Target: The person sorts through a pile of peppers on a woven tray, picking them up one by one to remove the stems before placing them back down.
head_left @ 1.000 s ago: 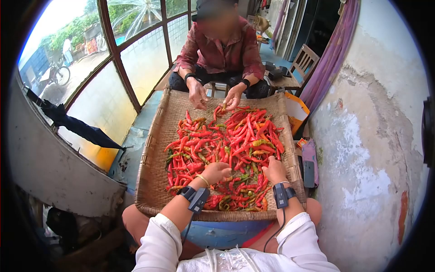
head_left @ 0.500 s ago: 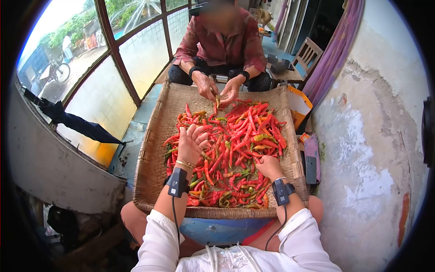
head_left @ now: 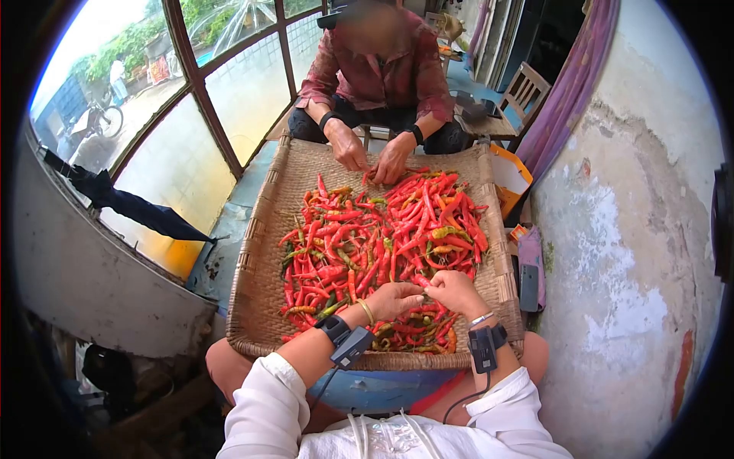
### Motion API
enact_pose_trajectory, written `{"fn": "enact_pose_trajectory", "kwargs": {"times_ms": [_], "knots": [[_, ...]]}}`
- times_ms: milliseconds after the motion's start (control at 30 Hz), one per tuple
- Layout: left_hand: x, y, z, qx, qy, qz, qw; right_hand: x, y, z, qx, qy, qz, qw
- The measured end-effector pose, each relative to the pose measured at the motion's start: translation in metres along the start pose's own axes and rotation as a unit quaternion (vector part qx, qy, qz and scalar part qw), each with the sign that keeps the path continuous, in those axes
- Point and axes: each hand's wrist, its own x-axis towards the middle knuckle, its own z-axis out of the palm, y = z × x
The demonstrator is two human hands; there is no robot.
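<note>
My left hand (head_left: 396, 300) and my right hand (head_left: 456, 291) meet fingertip to fingertip over the near part of a woven basket tray (head_left: 248, 302). The right fingers are pinched around a red chili pepper (head_left: 420, 281), mostly hidden by the hands. Closed too, the left fingertips press together at the same spot, and what lies between them is too small to make out. Beneath and beyond the hands spreads a pile of chili peppers (head_left: 367, 249), mostly red, some green or orange.
Across the tray sits a person (head_left: 375, 76), both hands at the pile's far edge. A folded umbrella (head_left: 138, 206) leans at the left. Beside the tray's right rim lie a phone (head_left: 528, 288) and an orange box (head_left: 508, 180). A wall (head_left: 619, 260) stands close on the right.
My left hand, open above the pile before, has come down and right to meet my right hand, its fingers now closed. The other person's hands have lowered to the peppers.
</note>
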Motion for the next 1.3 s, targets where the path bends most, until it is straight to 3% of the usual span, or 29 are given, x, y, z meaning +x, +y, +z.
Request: {"fn": "enact_pose_trajectory", "kwargs": {"times_ms": [133, 300, 400, 433, 500, 567, 633, 667, 700, 733, 800, 900, 967, 1000, 1033, 1100, 1133, 1167, 1300], "knots": [[-0.003, 0.008, -0.006, -0.124, 0.017, 0.002, 0.992, -0.009, -0.008, 0.005, 0.021, -0.03, -0.09, 0.995], [-0.001, 0.003, -0.01, -0.137, 0.029, 0.002, 0.99, -0.018, -0.017, -0.004, 0.03, -0.056, -0.266, 0.962], [-0.007, 0.018, -0.02, -0.117, 0.006, -0.06, 0.991, -0.011, -0.008, -0.013, 0.102, -0.05, -0.21, 0.971], [-0.007, 0.017, -0.026, -0.113, 0.017, -0.051, 0.992, -0.003, 0.003, -0.01, 0.121, 0.059, -0.226, 0.965], [-0.01, 0.022, -0.039, -0.159, 0.042, 0.003, 0.986, 0.006, 0.018, -0.021, -0.038, 0.182, -0.191, 0.964], [-0.011, 0.029, -0.054, -0.191, 0.127, 0.043, 0.972, 0.014, 0.031, -0.025, 0.0, 0.233, -0.119, 0.965], [-0.008, 0.027, -0.067, -0.369, 0.207, 0.161, 0.892, 0.016, 0.033, -0.028, 0.009, 0.225, -0.073, 0.972], [-0.008, 0.027, -0.074, -0.403, 0.245, 0.201, 0.858, 0.016, 0.034, -0.026, -0.055, 0.229, -0.064, 0.97], [-0.008, 0.026, -0.078, -0.455, 0.267, 0.201, 0.826, 0.015, 0.036, -0.025, -0.117, 0.233, -0.055, 0.964], [-0.008, 0.027, -0.078, -0.479, 0.287, 0.171, 0.812, 0.016, 0.041, -0.022, -0.111, 0.169, -0.022, 0.979], [-0.009, 0.025, -0.074, -0.497, 0.304, 0.139, 0.801, 0.017, 0.042, -0.018, -0.123, 0.142, -0.012, 0.982], [-0.007, 0.014, -0.061, -0.468, 0.263, 0.079, 0.84, 0.019, 0.052, -0.015, -0.125, 0.112, 0.003, 0.986], [-0.005, 0.01, -0.057, -0.313, 0.185, 0.051, 0.93, 0.02, 0.054, -0.014, -0.132, 0.154, 0.04, 0.978], [-0.002, 0.009, -0.051, -0.257, 0.207, 0.016, 0.944, 0.022, 0.059, -0.012, -0.146, 0.152, 0.047, 0.977], [0.002, 0.002, -0.044, -0.254, 0.206, 0.015, 0.945, 0.023, 0.06, -0.012, -0.143, 0.153, 0.048, 0.977], [0.008, -0.008, -0.031, -0.108, 0.173, 0.026, 0.979, 0.024, 0.058, -0.011, -0.146, 0.115, 0.06, 0.981], [0.005, -0.001, -0.022, -0.088, 0.154, -0.014, 0.984, 0.024, 0.059, -0.009, -0.166, 0.136, 0.048, 0.975], [0.009, -0.012, -0.017, -0.027, 0.139, 0.003, 0.99, 0.024, 0.059, -0.008, -0.161, 0.137, 0.05, 0.976], [0.003, -0.005, 0.001, 0.162, 0.095, 0.006, 0.982, 0.027, 0.068, -0.004, -0.192, 0.115, 0.035, 0.974]]}}
